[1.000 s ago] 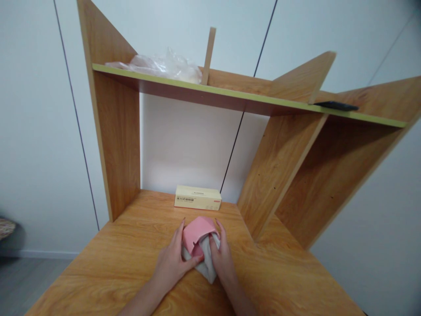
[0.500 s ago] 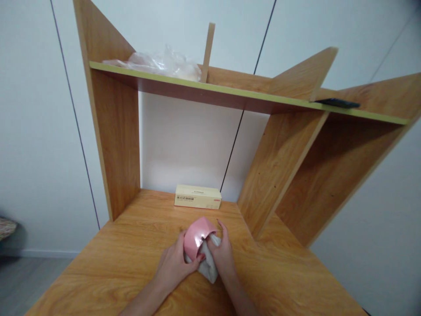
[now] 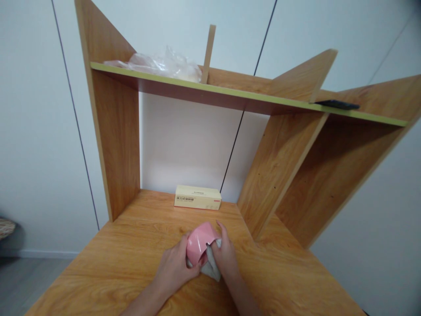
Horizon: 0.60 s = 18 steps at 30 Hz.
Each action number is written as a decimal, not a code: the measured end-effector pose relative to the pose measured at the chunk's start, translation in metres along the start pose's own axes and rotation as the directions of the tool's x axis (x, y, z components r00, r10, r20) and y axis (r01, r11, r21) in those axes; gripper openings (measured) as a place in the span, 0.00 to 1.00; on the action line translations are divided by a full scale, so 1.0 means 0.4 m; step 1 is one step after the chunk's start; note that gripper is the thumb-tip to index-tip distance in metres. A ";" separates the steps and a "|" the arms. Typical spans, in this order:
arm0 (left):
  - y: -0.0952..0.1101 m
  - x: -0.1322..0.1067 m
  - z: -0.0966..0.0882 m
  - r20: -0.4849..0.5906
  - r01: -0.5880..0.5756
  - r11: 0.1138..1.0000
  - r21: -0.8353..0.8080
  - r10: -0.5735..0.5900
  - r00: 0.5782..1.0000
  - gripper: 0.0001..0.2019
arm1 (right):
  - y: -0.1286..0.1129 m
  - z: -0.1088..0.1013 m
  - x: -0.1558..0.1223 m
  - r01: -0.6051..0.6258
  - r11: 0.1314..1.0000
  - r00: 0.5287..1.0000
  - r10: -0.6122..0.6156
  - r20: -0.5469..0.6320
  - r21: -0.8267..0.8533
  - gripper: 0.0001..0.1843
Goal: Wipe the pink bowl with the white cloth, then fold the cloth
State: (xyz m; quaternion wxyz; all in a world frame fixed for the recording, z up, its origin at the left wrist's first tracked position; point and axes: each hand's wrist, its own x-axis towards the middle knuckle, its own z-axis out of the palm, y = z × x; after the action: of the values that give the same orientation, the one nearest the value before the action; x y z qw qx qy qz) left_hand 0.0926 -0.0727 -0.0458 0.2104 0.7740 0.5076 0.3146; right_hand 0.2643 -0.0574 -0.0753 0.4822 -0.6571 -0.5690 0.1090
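Note:
A glossy pink dome-shaped object, with angled faces and a small notch in its rim, is tilted just over the desk. My left hand grips its left side, thumb at the lower rim. Against the object's open right side, my right hand holds a light grey cloth. The right fingertips are partly hidden behind the rim and in the cloth. Part of the cloth hangs below the pink object, between both hands. What kind of thing the pink object is, I cannot tell.
A cream box with printed characters stands at the back of the wooden desk. Overhead runs a shelf carrying a clear plastic bag and a dark flat item. Upright wooden panels rise at the sides.
The pink object has shifted slightly right and turned a little, with both hands moving along. The cloth's lower part has shifted right with it. Both hands keep their hold.

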 end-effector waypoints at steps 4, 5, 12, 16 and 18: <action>-0.009 0.002 -0.002 -0.024 -0.023 0.997 -0.078 0.021 0.999 0.31 | 0.002 0.003 -0.006 0.053 0.995 0.999 -0.054 0.008 0.084 0.31; -0.011 0.002 -0.001 -0.040 -0.023 0.994 -0.109 0.019 0.999 0.32 | 0.000 0.004 -0.008 0.055 0.993 0.998 -0.055 -0.004 0.108 0.31; -0.036 0.007 0.033 -0.038 0.000 0.950 -0.312 -0.013 0.999 0.39 | -0.028 0.016 -0.019 0.003 0.957 0.998 0.017 -0.068 0.289 0.29; -0.041 0.012 0.040 -0.073 -0.033 0.915 -0.402 0.004 0.997 0.31 | -0.038 0.023 -0.018 -0.024 0.946 0.999 0.030 -0.013 0.322 0.31; -0.040 0.013 0.034 -0.094 -0.041 0.920 -0.390 0.005 0.996 0.29 | -0.036 0.024 -0.016 -0.041 0.956 0.999 0.041 0.004 0.291 0.33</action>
State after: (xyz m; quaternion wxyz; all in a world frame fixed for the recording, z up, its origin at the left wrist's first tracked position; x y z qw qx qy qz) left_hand 0.0932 -0.0615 -0.0645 0.3337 0.7073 0.4344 0.4470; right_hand 0.2464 -0.0596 -0.0721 0.5720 -0.5906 -0.5325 0.2009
